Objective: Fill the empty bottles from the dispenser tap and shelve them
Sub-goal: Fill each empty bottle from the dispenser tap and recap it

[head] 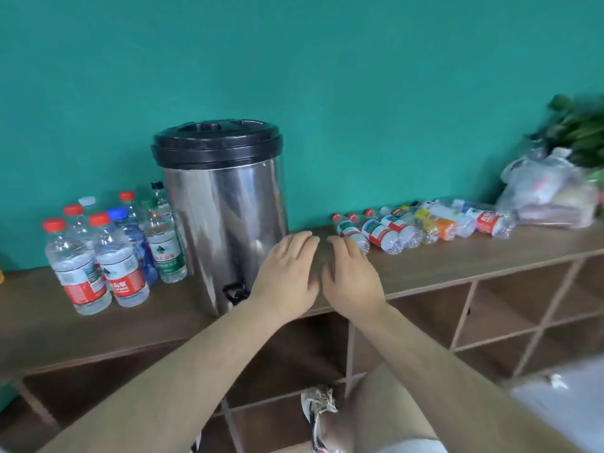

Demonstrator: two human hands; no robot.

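Note:
A steel dispenser (225,217) with a black lid stands on the wooden shelf top (441,259); its black tap (234,291) juts out low at the front. Several upright capped bottles (108,256) cluster left of it. Several empty bottles (418,225) lie on their sides in a row to the right. My left hand (287,273) and my right hand (349,276) hover side by side over the shelf top just right of the dispenser, fingers straight, holding nothing. My right fingertips reach close to the nearest lying bottle (351,232).
A clear plastic bag (549,194) and a green plant (581,132) sit at the far right of the top. Open wooden cubbies (510,305) run below. My knee and a shoe (318,416) are at the bottom, in front of the cubbies.

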